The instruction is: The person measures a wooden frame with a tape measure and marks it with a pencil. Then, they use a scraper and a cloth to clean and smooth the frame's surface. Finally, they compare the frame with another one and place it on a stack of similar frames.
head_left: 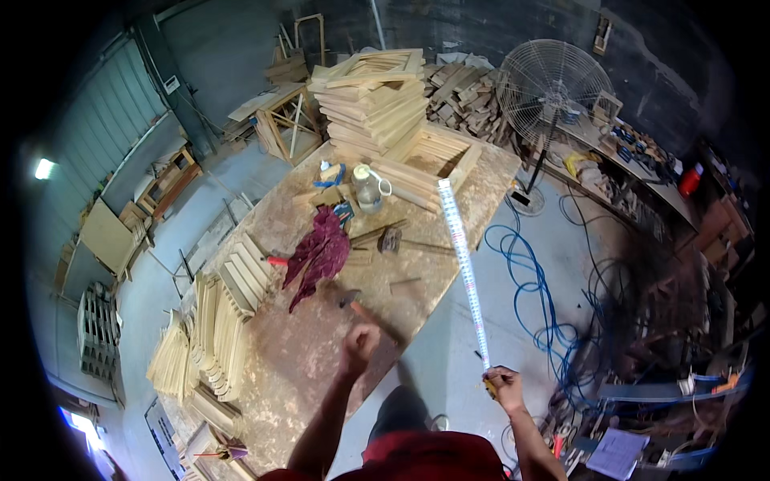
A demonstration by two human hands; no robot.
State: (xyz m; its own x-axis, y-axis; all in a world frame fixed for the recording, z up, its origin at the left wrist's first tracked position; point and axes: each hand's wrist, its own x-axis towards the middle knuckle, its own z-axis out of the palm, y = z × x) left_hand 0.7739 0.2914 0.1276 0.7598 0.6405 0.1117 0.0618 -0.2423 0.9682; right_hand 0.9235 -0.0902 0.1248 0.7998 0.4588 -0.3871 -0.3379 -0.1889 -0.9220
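Note:
My right hand (505, 388) is wrapped round the yellow case of a tape measure (489, 390), out past the table's right edge. Its long white blade (467, 276) stretches up and away, its far end by the wooden frames. My left hand (361, 346) is closed in a fist over the near part of the worktable; nothing shows in it. Just beyond the fist lies what looks like a hammer (350, 299), its handle partly hidden by the hand. Farther off on the tabletop are a crumpled maroon cloth (321, 250) and a clear bottle with a yellowish lid (368, 191).
The worktable (277, 341) carries a tall stack of wooden frames (373, 108) at its far end and piled wood strips (215, 341) along its left side. Blue hose (525, 280) coils on the floor at right. A large fan (553, 90) stands beyond, near scrap wood (469, 100).

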